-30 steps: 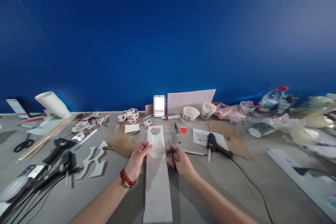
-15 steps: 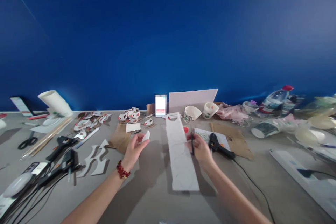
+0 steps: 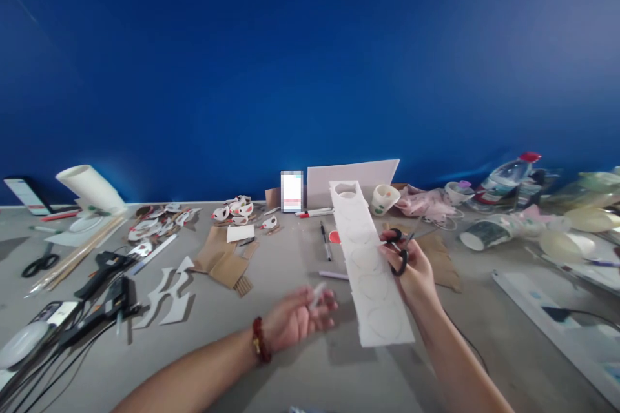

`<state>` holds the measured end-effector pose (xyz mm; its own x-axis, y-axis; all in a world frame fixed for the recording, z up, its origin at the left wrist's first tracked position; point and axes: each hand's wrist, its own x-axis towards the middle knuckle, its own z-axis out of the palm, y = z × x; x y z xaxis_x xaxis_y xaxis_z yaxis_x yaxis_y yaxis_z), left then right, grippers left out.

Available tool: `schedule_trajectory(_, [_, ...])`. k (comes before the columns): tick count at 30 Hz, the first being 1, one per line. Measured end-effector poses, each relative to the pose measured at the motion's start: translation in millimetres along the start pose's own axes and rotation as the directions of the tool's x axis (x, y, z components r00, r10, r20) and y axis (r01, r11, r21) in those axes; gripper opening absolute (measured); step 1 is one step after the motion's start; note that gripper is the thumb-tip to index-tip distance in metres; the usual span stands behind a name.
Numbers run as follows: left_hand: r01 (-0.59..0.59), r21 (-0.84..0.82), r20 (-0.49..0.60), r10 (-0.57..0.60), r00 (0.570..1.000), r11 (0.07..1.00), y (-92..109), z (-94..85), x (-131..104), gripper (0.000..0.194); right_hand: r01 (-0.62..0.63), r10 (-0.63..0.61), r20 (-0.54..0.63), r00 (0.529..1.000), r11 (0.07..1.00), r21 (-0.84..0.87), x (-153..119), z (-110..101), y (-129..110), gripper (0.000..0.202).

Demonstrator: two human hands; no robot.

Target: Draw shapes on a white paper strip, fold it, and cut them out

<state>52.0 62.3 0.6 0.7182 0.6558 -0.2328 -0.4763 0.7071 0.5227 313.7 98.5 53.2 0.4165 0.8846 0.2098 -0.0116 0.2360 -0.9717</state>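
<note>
My left hand point(image 3: 296, 321), palm turned up and blurred by motion, is over the table with a small white paper piece point(image 3: 317, 294) between its fingers. To its right, my right hand point(image 3: 415, 271) grips a long white paper strip point(image 3: 371, 281) by its right edge. Several circles are drawn along the strip, and its far end has a rounded cut-out. The same hand also holds black-handled scissors point(image 3: 400, 261), their loops toward the strip and their blades pointing away. Beyond my left hand lie brown cardboard pieces point(image 3: 227, 269) and a black pen point(image 3: 325, 241).
Glue guns point(image 3: 113, 310) with cables, wavy white cut-outs point(image 3: 178, 303) and another pair of scissors point(image 3: 41, 264) lie at left. Small painted paper pieces point(image 3: 239, 208) and a phone point(image 3: 292, 192) are at the back. Cups point(image 3: 385, 199) and a bottle point(image 3: 504, 181) stand toward the right.
My left hand has moved right and nearer, turning palm up with the small paper piece. My right hand has shifted right with the strip and scissors, uncovering the pen and a red spot.
</note>
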Motion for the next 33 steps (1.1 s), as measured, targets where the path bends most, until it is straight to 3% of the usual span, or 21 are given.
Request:
schedule_trajectory(2, [-0.153, 0.044, -0.194, 0.159, 0.968, 0.987, 37, -17.1, 12, 0.03, -0.002, 0.002, -0.008, 1.0, 1.0, 0.005, -3, -7, 0, 0.041])
schedule_trajectory(3, [-0.27, 0.108, -0.325, 0.291, 0.9, 0.957, 57, -25.6, 17, 0.028, -0.005, 0.005, -0.013, 1.0, 1.0, 0.009, -5, -10, 1, 0.04])
schedule_trajectory(5, [-0.397, 0.16, -0.407, 0.427, 0.807, 0.904, 90, -39.2, 21, 0.021, -0.019, 0.02, -0.012, 1.0, 1.0, 0.025, -9, -14, 2, 0.039])
schedule_trajectory(7, [-0.442, 0.19, -0.429, 0.479, 0.766, 0.877, 105, -44.0, 17, 0.021, -0.046, 0.046, 0.007, 0.999, 0.998, 0.05, -12, -14, 3, 0.038])
schedule_trajectory(8, [-0.443, 0.198, -0.423, 0.484, 0.766, 0.874, 104, -42.5, 14, 0.022, -0.06, 0.059, 0.021, 0.998, 0.996, 0.062, -13, -12, 4, 0.039])
schedule_trajectory(10, [-0.403, 0.191, -0.38, 0.446, 0.811, 0.895, 87, -33.1, 7, 0.024, -0.079, 0.076, 0.041, 0.996, 0.994, 0.072, -13, -6, 5, 0.04])
schedule_trajectory(12, [-0.23, 0.13, -0.215, 0.254, 0.943, 0.965, 60, -20.8, 9, 0.028, -0.084, 0.081, 0.043, 0.996, 0.994, 0.065, -11, 2, 5, 0.039])
schedule_trajectory(13, [-0.151, 0.102, -0.136, 0.164, 0.977, 0.983, 49, -15.8, 14, 0.027, -0.081, 0.079, 0.039, 0.996, 0.995, 0.056, -10, 6, 4, 0.038])
schedule_trajectory(14, [-0.114, 0.085, -0.129, 0.124, 0.984, 0.99, 42, -12.8, 22, 0.024, -0.076, 0.074, 0.03, 0.997, 0.996, 0.05, -9, 10, 2, 0.038])
schedule_trajectory(16, [-0.114, 0.059, -0.2, 0.123, 0.972, 0.992, 45, -13.0, 43, 0.026, -0.061, 0.06, 0.019, 0.998, 0.997, 0.037, -7, 13, -2, 0.039])
schedule_trajectory(19, [-0.261, 0.071, -0.277, 0.27, 0.922, 0.963, 82, -23.0, 70, 0.019, -0.03, 0.029, 0.017, 0.999, 0.999, 0.026, -9, 9, -9, 0.042])
schedule_trajectory(21, [-0.346, 0.093, -0.313, 0.358, 0.88, 0.933, 105, -27.8, 75, 0.014, -0.011, 0.011, 0.005, 1.0, 1.0, 0.024, -12, 1, -11, 0.043])
schedule_trajectory(23, [-0.372, 0.12, -0.306, 0.39, 0.868, 0.921, 110, -27.8, 69, 0.015, -0.003, 0.003, -0.013, 1.0, 1.0, 0.024, -15, -5, -11, 0.043])
schedule_trajectory(26, [-0.283, 0.18, -0.251, 0.322, 0.913, 0.942, 89, -24.1, 53, 0.023, -0.012, 0.012, -0.03, 0.999, 1.0, 0.014, -18, -7, -8, 0.043])
schedule_trajectory(28, [-0.251, 0.245, -0.244, 0.31, 0.919, 0.936, 79, -25.0, 46, 0.025, -0.018, 0.019, -0.023, 1.0, 1.0, 0.01, -18, -3, -8, 0.042])
schedule_trajectory(29, [-0.267, 0.28, -0.252, 0.339, 0.907, 0.922, 80, -27.3, 45, 0.025, -0.018, 0.019, -0.014, 1.0, 1.0, 0.009, -18, -2, -9, 0.042])
schedule_trajectory(33, [-0.401, 0.456, -0.275, 0.554, 0.786, 0.795, 113, -40.9, 41, 0.024, 0.019, -0.019, 0.021, 1.0, 1.0, -0.012, -17, 1, -12, 0.04])
